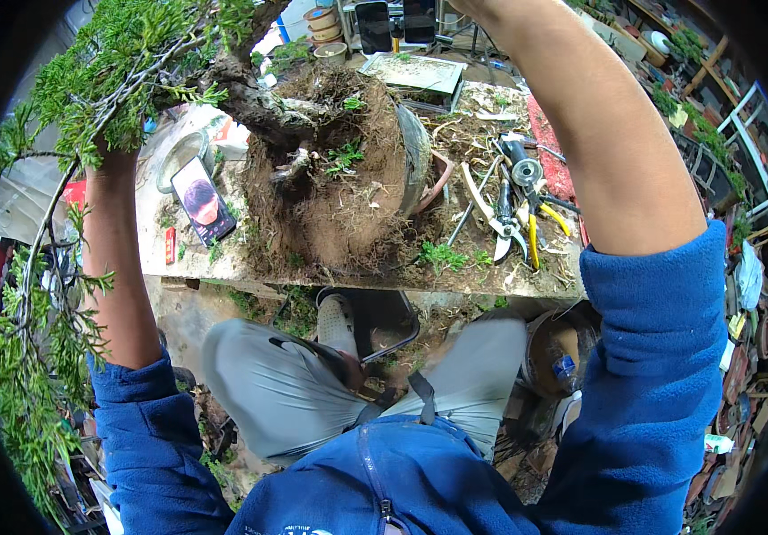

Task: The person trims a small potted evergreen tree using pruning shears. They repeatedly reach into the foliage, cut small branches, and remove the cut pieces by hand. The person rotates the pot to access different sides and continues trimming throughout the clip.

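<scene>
A person in a blue jacket (402,477) fills the bottom of the frame, sleeves pushed up on both sides. Across the middle stretches a pale worktable (154,234), littered with soil and plant scraps. The tree (268,111) stands over its upper-left part: a rough, leaning trunk runs up to the top edge, and green foliage (125,67) spreads over the upper left, with drooping sprays down the left side. At upper centre its trunk meets a broad brown mass of soil and roots (348,209) on the table, with a curved grey rim (415,152) against the right side. Grey trousers (286,379) show below the table edge.

The right forearm (611,134) rises through the upper right and leaves at the top edge; the right hand is out of the frame, so its grip cannot be told. The left forearm (116,276) rises at the left into the foliage, which covers the left hand; whether it holds anything cannot be told.

Right of the soil lie shears with pale handles (502,234) and a yellow-handled tool (536,234). To its left lies a phone (204,201) with a lit screen, and near that a small red object (170,245).
</scene>
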Available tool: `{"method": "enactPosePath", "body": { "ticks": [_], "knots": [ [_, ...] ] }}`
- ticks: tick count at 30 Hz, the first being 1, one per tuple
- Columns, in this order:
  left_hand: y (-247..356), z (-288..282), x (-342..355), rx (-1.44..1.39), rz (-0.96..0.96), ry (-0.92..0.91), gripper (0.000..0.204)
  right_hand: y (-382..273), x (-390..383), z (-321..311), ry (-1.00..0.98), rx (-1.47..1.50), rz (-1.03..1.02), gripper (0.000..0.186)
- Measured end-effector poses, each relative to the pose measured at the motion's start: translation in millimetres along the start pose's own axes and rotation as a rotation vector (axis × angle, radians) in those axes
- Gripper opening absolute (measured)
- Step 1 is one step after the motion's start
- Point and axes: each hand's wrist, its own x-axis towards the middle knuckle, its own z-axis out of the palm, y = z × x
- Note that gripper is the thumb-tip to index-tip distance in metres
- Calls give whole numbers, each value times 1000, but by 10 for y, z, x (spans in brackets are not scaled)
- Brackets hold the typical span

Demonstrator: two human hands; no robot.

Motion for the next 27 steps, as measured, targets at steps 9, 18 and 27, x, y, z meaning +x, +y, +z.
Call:
{"method": "enactPosePath", "body": {
  "ticks": [9, 18, 27],
  "knots": [
    [294, -256, -57, -220, -213, 28, 45, -258, 30, -172, -395, 1826, 749, 16],
    [648, -524, 87, -411, -400, 70, 44, -98, 218, -336, -664, 1503, 867, 35],
    [798, -592, 39, -482, -490, 77, 42, -260, 71, -104, -249, 1073, 675, 23]
  ]
}}
